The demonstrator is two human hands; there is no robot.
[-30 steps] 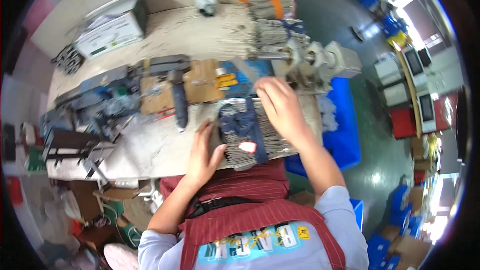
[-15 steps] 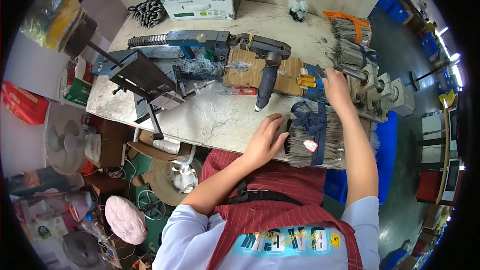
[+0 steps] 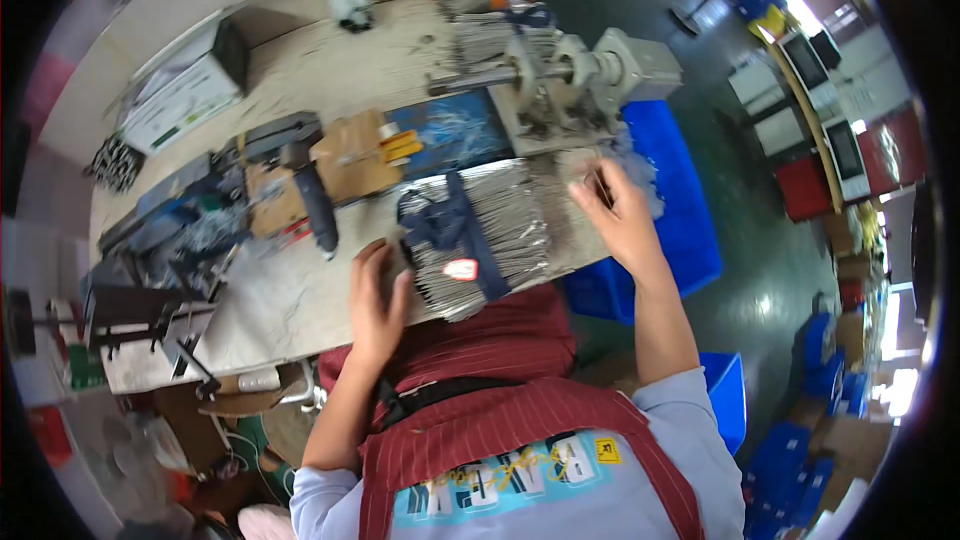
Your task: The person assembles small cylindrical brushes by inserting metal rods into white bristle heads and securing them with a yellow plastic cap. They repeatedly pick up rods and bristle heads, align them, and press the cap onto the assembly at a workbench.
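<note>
A bundle of thin grey strips [image 3: 520, 225] is lying at the near edge of the desk [image 3: 265, 312], toward its right end, with its near end reaching that edge. A navy cloth band [image 3: 479, 248] is wrapping it, tied in a loose knot on the left part of the top, and a white-and-red label [image 3: 460, 270] is sitting on the strips beside the band.

The left hand [image 3: 375, 305] is resting at the near edge, just beside the bundle's left side; its fingers are bending loosely, the thumb is standing apart from them, and it appears to be gripping nothing. The right hand [image 3: 618, 215] is hovering over the desk's right end, apart from the bundle, with thumb and forefinger curling toward each other; whether anything small is sitting between them, I cannot tell.

Behind the bundle, a blue board [image 3: 440, 120] is lying scattered with fine bits, and a grey shaft machine [image 3: 575, 80] is standing by the right edge. A blue bin [image 3: 690, 240] is sitting beyond that edge.

The step in hand seems to be tending the tied bundle, the left hand guarding its side. Working on it further would be calling for the right hand coming back leftward, with both hands keeping the strips even under the band.
</note>
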